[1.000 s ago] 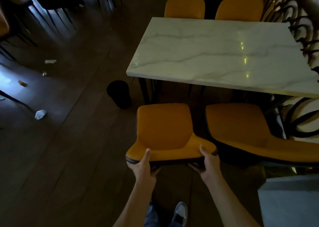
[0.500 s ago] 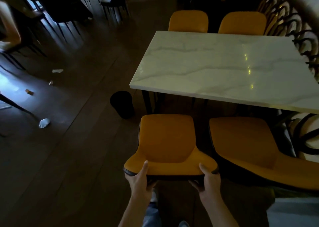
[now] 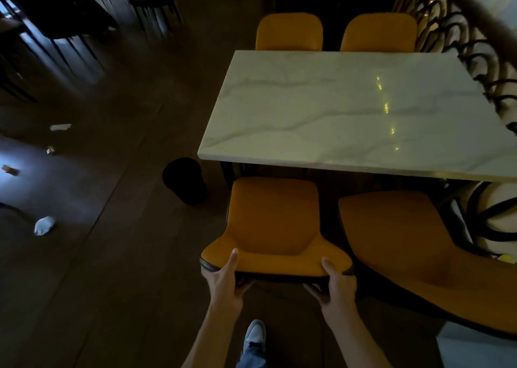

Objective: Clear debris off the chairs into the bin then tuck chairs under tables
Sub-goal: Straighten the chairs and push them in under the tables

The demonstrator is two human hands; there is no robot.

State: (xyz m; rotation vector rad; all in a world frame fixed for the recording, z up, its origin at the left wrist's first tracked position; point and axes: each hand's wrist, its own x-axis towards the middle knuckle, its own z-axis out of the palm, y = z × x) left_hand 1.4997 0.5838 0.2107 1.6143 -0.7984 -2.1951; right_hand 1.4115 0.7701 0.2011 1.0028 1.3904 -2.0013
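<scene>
Both hands are on the same chair rn. Left hand [image 3: 223,281] has its grip on the top edge of the backrest of the near-left orange chair [image 3: 272,222], thumb laid up over the front of the backrest, fingers curled under/behind the dark rim. Right hand [image 3: 337,282] does the same thing on the other end of that backrest, thumb on top, fingers wrapped underneath. So both grips are clenched onto the chair, nothing loose.

The chair's seat points at the near edge of the marble bench [image 3: 349,110], front of the seat sitting right at/under that edge near the bench's near-left corner. Backrest sticks out toward the person.

Just beside it on the right is a 2nd orange chair [image 3: 414,250], angled a bit, also w/ its front at the bench's near edge. Two more orange chairs at the far edge: far-left chair [image 3: 289,32] and far-right chair [image 3: 379,33], backrests showing above the benchtop.

Black bin [image 3: 186,180] stands on the floor just off the bench's near-left corner, close to the held chair's left side.

Further left on the dark wood floor [image 3: 112,255] there's debris: a crumpled white wad [image 3: 44,225], a flat white scrap [image 3: 60,127], a small crumpled bit [image 3: 50,150] and an orange-ish bit [image 3: 9,170]. Person's shoe [image 3: 254,335] is visible between the forearms.
</scene>
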